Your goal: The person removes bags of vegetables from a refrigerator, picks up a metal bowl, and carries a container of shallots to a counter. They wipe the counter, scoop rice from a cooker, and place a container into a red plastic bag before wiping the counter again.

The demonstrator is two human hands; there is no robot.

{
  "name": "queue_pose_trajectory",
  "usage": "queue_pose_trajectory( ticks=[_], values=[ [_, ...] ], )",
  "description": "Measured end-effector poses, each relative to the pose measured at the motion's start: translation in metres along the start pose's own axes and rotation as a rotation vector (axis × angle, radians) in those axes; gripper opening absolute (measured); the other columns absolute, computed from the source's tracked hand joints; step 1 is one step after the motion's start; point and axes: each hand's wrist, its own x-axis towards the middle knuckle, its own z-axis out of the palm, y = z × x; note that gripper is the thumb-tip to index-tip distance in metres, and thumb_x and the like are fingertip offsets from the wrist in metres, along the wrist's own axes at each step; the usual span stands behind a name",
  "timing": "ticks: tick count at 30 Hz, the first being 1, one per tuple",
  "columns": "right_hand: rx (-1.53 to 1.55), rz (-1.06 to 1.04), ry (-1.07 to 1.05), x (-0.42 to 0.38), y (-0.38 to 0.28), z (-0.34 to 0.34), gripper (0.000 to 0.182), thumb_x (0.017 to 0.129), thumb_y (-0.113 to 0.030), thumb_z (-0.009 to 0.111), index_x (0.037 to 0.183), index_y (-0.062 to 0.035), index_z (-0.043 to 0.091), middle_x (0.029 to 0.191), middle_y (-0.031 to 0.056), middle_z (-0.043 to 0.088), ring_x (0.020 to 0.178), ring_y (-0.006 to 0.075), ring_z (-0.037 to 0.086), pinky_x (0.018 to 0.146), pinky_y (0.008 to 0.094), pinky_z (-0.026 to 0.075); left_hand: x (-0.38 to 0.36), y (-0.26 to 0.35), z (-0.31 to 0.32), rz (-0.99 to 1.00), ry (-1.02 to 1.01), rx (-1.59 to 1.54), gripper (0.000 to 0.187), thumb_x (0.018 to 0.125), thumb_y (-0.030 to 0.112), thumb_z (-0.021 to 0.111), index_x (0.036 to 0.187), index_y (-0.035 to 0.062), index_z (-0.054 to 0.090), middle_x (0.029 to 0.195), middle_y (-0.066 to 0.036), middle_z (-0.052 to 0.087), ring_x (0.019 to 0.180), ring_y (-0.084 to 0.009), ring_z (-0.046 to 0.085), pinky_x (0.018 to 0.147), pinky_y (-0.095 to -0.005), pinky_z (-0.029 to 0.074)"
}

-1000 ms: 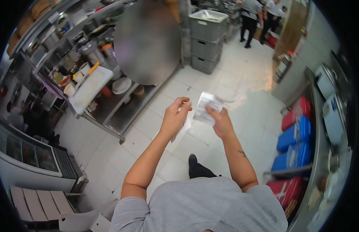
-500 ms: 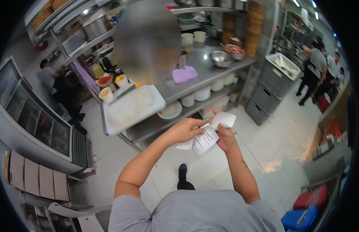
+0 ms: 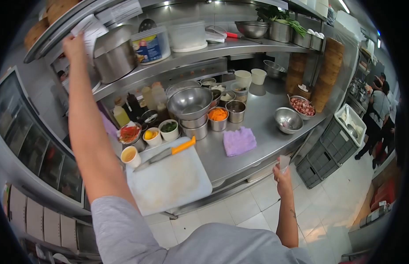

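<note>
Left slip (image 3: 91, 33) is held high at the upper left, in front of the top shelf (image 3: 50, 37) in view; whether they touch cannot be told. Its lower left part is pinched by the left hand (image 3: 75, 47), whose fingers are closed on it. For good handling, the grip should be confined to the margin, so that the print is left uncovered and the paper is held flat. Contact with the pot (image 3: 115, 56), just below and to the right, should be avoided, as the paper could be creased. The hung slip (image 3: 126, 11), farther right, should not be covered.

Below, the board (image 3: 169, 180) and the knife (image 3: 171, 152) lie near the forearm (image 3: 88, 123); a raised elbow is advised. To the right, 1 cloth (image 3: 239, 141) and 1 bowl (image 3: 288, 120) rest on the counter (image 3: 266, 137).

At the far right of the work, the right slip (image 3: 284, 162) is clamped upright between the fingers of the right hand (image 3: 282, 178), near the counter's front edge. A light pinch is judged sufficient; damp surfaces should be avoided.
</note>
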Motion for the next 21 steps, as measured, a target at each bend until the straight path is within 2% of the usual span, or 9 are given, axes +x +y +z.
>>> queue_pose_trajectory(
  ticks=[2, 3, 4, 6, 8, 12, 15, 16, 21],
  values=[
    [-0.020, -0.034, 0.015, 0.013, 0.031, -0.017, 0.084, 0.068, -0.058, 0.069, 0.129, -0.0074, 0.040, 0.094, -0.0004, 0.043, 0.072, 0.0079, 0.036, 0.064, 0.0208, 0.032, 0.022, -0.002, 0.003, 0.017, 0.059, 0.153, 0.040, 0.065, 0.022, 0.077, 0.089, -0.0059, 0.063, 0.082, -0.018, 0.065, 0.076, -0.0258, 0.063, 0.074, -0.0361, 0.049],
    [-0.027, -0.049, 0.028, 0.019, 0.040, -0.025, 0.090, 0.066, -0.064, 0.068, 0.130, -0.0081, 0.039, 0.094, -0.0003, 0.042, 0.073, 0.0082, 0.035, 0.065, 0.0210, 0.032, 0.040, -0.011, 0.001, -0.008, -0.076, 0.100, 0.038, 0.066, 0.019, 0.077, 0.093, -0.0040, 0.064, 0.086, -0.013, 0.066, 0.076, -0.0224, 0.061, 0.070, -0.0340, 0.047],
    [-0.029, -0.056, 0.001, 0.020, 0.038, -0.029, 0.092, 0.066, -0.068, 0.065, 0.131, -0.0082, 0.039, 0.094, -0.0004, 0.041, 0.073, 0.0085, 0.035, 0.067, 0.0211, 0.032, 0.037, -0.005, 0.001, -0.077, 0.047, 0.006, 0.044, 0.068, 0.021, 0.074, 0.102, -0.0033, 0.061, 0.098, -0.013, 0.064, 0.086, -0.0222, 0.059, 0.079, -0.0348, 0.045],
    [-0.035, -0.061, 0.001, 0.011, 0.029, -0.046, 0.098, 0.064, -0.076, 0.059, 0.133, -0.0085, 0.037, 0.093, -0.0006, 0.039, 0.074, 0.0092, 0.035, 0.069, 0.0215, 0.032, 0.047, -0.012, -0.023, -0.032, -0.299, -0.066, 0.052, 0.072, 0.028, 0.070, 0.112, -0.0020, 0.057, 0.107, -0.012, 0.060, 0.100, -0.0220, 0.055, 0.090, -0.0346, 0.040],
    [-0.010, -0.089, 0.000, 0.010, 0.036, -0.069, 0.098, 0.068, -0.078, 0.051, 0.135, -0.0089, 0.036, 0.094, -0.0010, 0.038, 0.073, 0.0091, 0.035, 0.068, 0.0215, 0.032, 0.129, -0.099, -0.007, 0.092, -0.418, -0.131, 0.043, 0.076, 0.029, 0.066, 0.107, -0.0011, 0.060, 0.100, -0.011, 0.061, 0.092, -0.0205, 0.056, 0.081, -0.0324, 0.044],
    [-0.030, -0.075, 0.061, 0.002, 0.016, -0.113, 0.097, 0.074, -0.080, 0.033, 0.139, -0.0084, 0.032, 0.096, -0.0019, 0.037, 0.072, 0.0088, 0.035, 0.067, 0.0217, 0.031, 0.126, -0.090, 0.005, 0.066, -0.431, 0.012, 0.036, 0.082, 0.026, 0.061, 0.107, 0.0000, 0.061, 0.098, -0.009, 0.062, 0.093, -0.0188, 0.056, 0.082, -0.0314, 0.043],
    [0.392, -0.092, 0.149, -0.013, 0.017, -0.167, 0.085, 0.084, -0.071, 0.028, 0.139, -0.0066, 0.032, 0.096, -0.0029, 0.038, 0.071, 0.0079, 0.035, 0.065, 0.0214, 0.030, 0.096, -0.066, 0.013, 0.041, -0.363, 0.019, 0.034, 0.082, 0.025, 0.060, 0.106, 0.0002, 0.061, 0.096, -0.009, 0.062, 0.092, -0.0185, 0.056, 0.082, -0.0309, 0.043],
    [0.566, -0.037, 0.134, -0.023, 0.005, -0.192, 0.061, 0.094, -0.048, 0.039, 0.137, -0.0054, 0.035, 0.098, -0.0014, 0.043, 0.078, 0.0081, 0.041, 0.071, 0.0213, 0.034, 0.082, -0.055, 0.013, 0.031, -0.336, 0.014, 0.034, 0.083, 0.025, 0.059, 0.106, 0.0003, 0.061, 0.096, -0.009, 0.062, 0.092, -0.0184, 0.056, 0.082, -0.0307, 0.043],
    [0.384, -0.064, 0.479, -0.071, -0.020, -0.296, 0.046, 0.084, -0.006, 0.055, 0.129, 0.0003, 0.043, 0.105, 0.0061, 0.053, 0.088, 0.0107, 0.053, 0.078, 0.0239, 0.045, -0.028, 0.015, 0.024, -0.016, -0.259, -0.113, 0.031, 0.084, 0.024, 0.058, 0.105, 0.0006, 0.061, 0.093, -0.008, 0.062, 0.091, -0.0179, 0.056, 0.081, -0.0300, 0.043]
  ],
)
